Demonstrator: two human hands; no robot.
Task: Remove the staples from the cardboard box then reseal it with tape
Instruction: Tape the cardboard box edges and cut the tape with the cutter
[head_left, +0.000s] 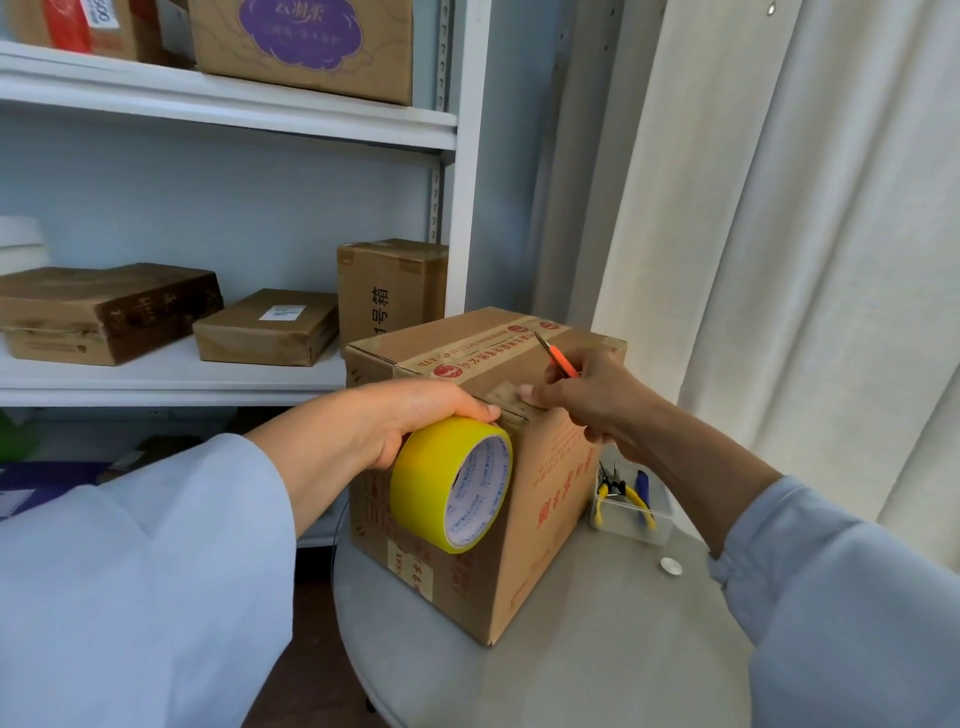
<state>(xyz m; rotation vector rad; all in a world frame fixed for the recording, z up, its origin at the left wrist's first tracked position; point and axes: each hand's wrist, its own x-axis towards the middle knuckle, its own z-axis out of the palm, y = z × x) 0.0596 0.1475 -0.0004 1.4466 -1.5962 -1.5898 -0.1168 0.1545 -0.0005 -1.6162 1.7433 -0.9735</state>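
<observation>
1. The cardboard box (524, 488) stands on the round table (597, 660).
2. The left hand (410, 415) grips the yellow tape roll (451, 483) at the box's near top edge.
3. The right hand (587, 400) grasps an orange cutter (558, 356), fingertips pressing tape down.
4. The box looks stiff and light; steadying it by its top corners seems wise.

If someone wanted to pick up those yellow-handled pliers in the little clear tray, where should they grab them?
Probably by the yellow handles, coming from above. The pliers lie in the clear tray with the handles spread toward the viewer and uncovered, while the jaw end points back, close beside the cardboard box.
</observation>
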